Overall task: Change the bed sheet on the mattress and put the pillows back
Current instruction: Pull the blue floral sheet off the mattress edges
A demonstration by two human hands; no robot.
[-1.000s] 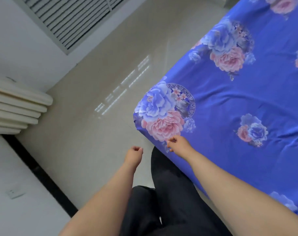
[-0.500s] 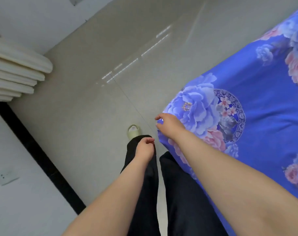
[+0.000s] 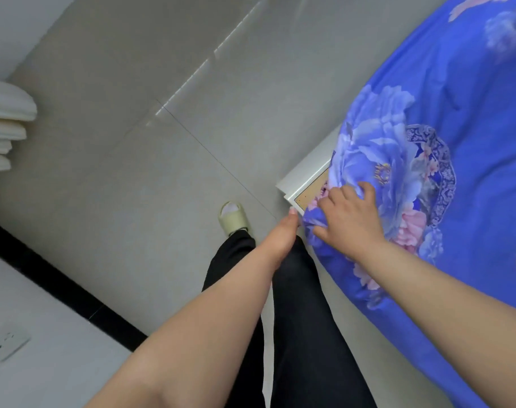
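the blue floral cotton bed sheet point(image 3: 445, 178) fills the 3 o'clock side; the right hand point(image 3: 349, 220) bunches its corner over the white bed frame point(image 3: 305, 172), the left hand point(image 3: 281, 237) pinching the sheet's edge.

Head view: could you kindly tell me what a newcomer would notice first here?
The blue floral sheet fills the right side. At its near corner the right hand gathers bunched fabric, baring the white bed frame corner; the left hand reaches in beside it.
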